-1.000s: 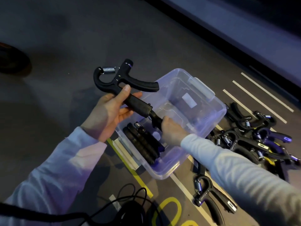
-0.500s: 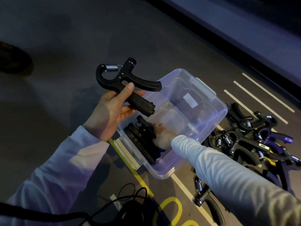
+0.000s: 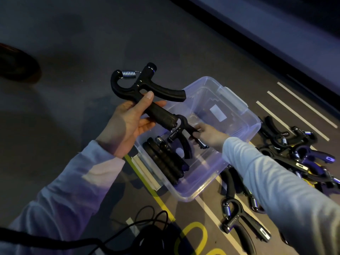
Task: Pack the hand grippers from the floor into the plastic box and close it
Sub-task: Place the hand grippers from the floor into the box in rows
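Note:
A clear plastic box (image 3: 237,102) stands open on the floor. My left hand (image 3: 128,124) holds a black hand gripper (image 3: 147,89) with a silver spring above the box's left edge. Inside the box, my right hand (image 3: 209,135) grips the handle of a second hand gripper (image 3: 182,133), held a little above the bottom. Packed hand grippers (image 3: 163,161) lie side by side against the box's near-left wall. A pile of hand grippers (image 3: 298,150) lies on the floor to the right of the box, and one more hand gripper (image 3: 242,225) lies in front of it.
The floor carries white lines (image 3: 298,107) at the right and yellow markings (image 3: 193,234) near me. Black cables (image 3: 143,227) trail across the floor at the bottom. A dark round object (image 3: 16,65) sits at the far left. A raised dark ledge (image 3: 257,37) runs along the back.
My right hand has moved from the packed grippers toward the middle of the box, with a gripper in it now lifted and turned. My left hand kept its gripper nearly still.

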{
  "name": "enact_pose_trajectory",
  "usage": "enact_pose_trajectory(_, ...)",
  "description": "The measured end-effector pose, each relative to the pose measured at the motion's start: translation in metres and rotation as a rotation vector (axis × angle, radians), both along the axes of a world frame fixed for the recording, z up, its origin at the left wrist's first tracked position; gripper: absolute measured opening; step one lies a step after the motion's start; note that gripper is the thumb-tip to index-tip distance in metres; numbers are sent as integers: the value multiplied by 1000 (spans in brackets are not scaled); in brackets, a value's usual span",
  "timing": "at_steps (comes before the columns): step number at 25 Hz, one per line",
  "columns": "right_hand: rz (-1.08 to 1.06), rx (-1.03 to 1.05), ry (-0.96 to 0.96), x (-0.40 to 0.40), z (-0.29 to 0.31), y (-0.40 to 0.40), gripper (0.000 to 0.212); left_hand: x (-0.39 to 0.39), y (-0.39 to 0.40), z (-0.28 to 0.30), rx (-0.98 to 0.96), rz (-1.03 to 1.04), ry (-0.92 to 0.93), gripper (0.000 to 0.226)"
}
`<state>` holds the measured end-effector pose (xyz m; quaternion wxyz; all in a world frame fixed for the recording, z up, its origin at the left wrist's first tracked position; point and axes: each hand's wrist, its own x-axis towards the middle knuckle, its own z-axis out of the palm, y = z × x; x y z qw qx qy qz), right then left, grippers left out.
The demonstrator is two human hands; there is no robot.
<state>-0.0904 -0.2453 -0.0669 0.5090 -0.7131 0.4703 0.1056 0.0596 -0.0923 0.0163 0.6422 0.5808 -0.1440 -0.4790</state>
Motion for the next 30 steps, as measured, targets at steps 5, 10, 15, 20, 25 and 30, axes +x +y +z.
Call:
enact_pose_trajectory(5,-2,249,172,14,-10,-7,25,-2,-3,0,-4,14,24,22)
enact_pose_trajectory(10,428,18,450,38,-16,16,38,-1,0,-1,-15,-33,6,29)
enact_pose_trajectory(15,295,58,341,39,-16,29,41,-4,0,-2,-25,-54,-5,23)
enact_pose_trajectory(20,339,148,296,35,1,35,41,-7,0,-4,-11,-33,-17,22)
enact_pose_trajectory(25,392,160,332,31,12,33,43,-9,0,-8,-2,-18,9,32)
enact_pose_trajectory(30,571,61,454,27,4,28,45,-14,-4,-8,29,7,13,31)
